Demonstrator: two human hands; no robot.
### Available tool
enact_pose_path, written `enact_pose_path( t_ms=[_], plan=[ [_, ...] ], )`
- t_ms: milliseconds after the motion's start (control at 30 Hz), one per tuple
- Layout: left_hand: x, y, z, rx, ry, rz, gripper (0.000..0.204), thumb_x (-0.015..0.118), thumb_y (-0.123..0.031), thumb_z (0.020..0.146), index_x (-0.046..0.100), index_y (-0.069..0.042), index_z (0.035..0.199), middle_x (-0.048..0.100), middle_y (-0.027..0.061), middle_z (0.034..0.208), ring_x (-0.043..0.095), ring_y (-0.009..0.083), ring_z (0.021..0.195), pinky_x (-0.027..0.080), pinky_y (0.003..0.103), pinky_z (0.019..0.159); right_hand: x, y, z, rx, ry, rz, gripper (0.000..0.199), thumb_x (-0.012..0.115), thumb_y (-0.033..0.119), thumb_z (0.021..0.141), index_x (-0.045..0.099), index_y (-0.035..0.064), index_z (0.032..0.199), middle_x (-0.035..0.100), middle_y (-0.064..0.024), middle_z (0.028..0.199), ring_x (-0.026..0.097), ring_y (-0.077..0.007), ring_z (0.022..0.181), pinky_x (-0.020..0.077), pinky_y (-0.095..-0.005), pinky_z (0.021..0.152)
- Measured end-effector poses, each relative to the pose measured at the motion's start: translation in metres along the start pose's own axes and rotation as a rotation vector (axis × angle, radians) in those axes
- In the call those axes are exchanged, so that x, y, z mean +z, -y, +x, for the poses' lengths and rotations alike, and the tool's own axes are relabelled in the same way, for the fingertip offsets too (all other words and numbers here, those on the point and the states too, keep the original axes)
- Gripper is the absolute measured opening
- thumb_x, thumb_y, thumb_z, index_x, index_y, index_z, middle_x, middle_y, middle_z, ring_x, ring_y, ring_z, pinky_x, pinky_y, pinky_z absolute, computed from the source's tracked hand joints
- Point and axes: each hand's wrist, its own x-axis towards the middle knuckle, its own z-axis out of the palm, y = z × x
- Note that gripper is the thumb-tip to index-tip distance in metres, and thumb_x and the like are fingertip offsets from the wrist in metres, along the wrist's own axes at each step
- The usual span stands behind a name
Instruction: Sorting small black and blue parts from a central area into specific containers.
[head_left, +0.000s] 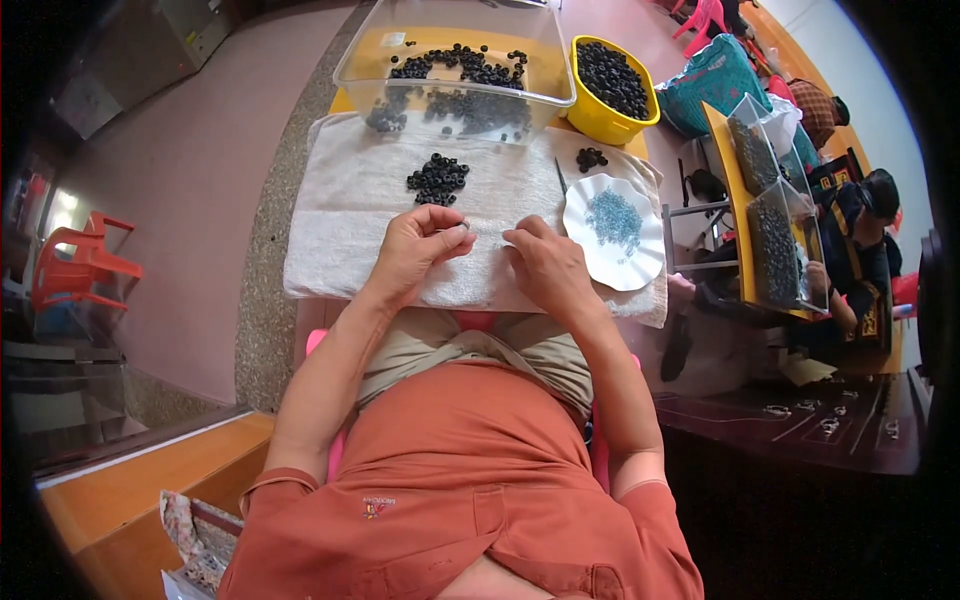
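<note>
My left hand (pixel 420 245) is over the white towel (pixel 340 200), thumb and forefinger pinched on a small dark ring-shaped part (pixel 463 225). A short gap away, my right hand (pixel 550 265) has its fingers drawn together, and whatever lies between them is too small to make out. Beyond my left hand is a pile of black ring-shaped parts (pixel 437 180). Close by my right hand, a wavy-rimmed white plate (pixel 640 268) bears many tiny pale-blue clear pieces (pixel 614 220). A thin pointed tool (pixel 560 174) lies along its left edge, and a few black parts (pixel 591 159) lie behind it.
At the towel's far side stand a clear plastic bin (pixel 455 115) and a yellow tub (pixel 607 126), both with black parts. A person (pixel 860 230) sits at the right near another table holding clear bins (pixel 775 245). A red plastic chair (pixel 88 265) stands far left.
</note>
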Motion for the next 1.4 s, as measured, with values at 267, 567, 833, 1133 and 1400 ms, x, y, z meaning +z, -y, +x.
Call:
enact_pose_path(
  t_ms=[267, 567, 833, 1133, 1400],
  plan=[
    [-0.004, 0.003, 0.002, 0.036, 0.012, 0.07, 0.014, 0.069, -0.004, 0.087, 0.064, -0.002, 0.101, 0.068, 0.0059, 0.092, 0.066, 0.0131, 0.08, 0.057, 0.028, 0.076, 0.006, -0.001, 0.027, -0.039, 0.347, -0.186, 0.017, 0.061, 0.004, 0.076, 0.066, 0.0041, 0.093, 0.063, -0.0132, 0.099, 0.066, -0.0348, 0.081, 0.0529, -0.043, 0.071],
    [-0.001, -0.003, -0.001, -0.044, -0.015, -0.137, 0.017, 0.066, -0.001, 0.088, 0.064, -0.001, 0.105, 0.068, 0.0074, 0.098, 0.068, 0.016, 0.087, 0.059, 0.032, 0.086, 0.006, 0.005, 0.015, -0.058, 0.004, 0.159, 0.016, 0.063, 0.0, 0.083, 0.066, 0.0018, 0.098, 0.063, -0.0147, 0.091, 0.064, -0.0331, 0.073, 0.0516, -0.0403, 0.067],
    [0.004, -0.004, -0.006, -0.127, 0.009, -0.231, 0.014, 0.065, -0.003, 0.089, 0.064, -0.002, 0.104, 0.068, 0.0085, 0.097, 0.069, 0.0174, 0.089, 0.059, 0.033, 0.086, 0.005, 0.005, 0.007, -0.002, -0.181, 0.577, 0.021, 0.069, -0.004, 0.083, 0.066, 0.0016, 0.103, 0.065, -0.0077, 0.09, 0.061, -0.0117, 0.067, 0.0482, -0.024, 0.058],
    [0.01, 0.002, -0.009, -0.158, 0.015, -0.39, 0.012, 0.064, -0.004, 0.091, 0.064, -0.006, 0.103, 0.068, 0.0067, 0.099, 0.067, 0.0165, 0.091, 0.057, 0.033, 0.088, 0.02, 0.025, 0.004, -0.093, -0.261, 0.587, 0.029, 0.065, -0.008, 0.084, 0.065, -0.0002, 0.112, 0.065, -0.013, 0.097, 0.066, -0.0184, 0.077, 0.0519, -0.026, 0.061],
    [0.012, 0.003, -0.009, -0.147, 0.067, -0.364, 0.015, 0.064, -0.004, 0.09, 0.065, -0.006, 0.105, 0.068, 0.0058, 0.1, 0.067, 0.0161, 0.092, 0.056, 0.033, 0.09, 0.019, 0.024, 0.005, -0.077, -0.21, 0.637, 0.034, 0.064, -0.007, 0.086, 0.063, 0.0012, 0.118, 0.064, -0.0133, 0.097, 0.064, -0.0201, 0.078, 0.0501, -0.0269, 0.064]
  ],
)
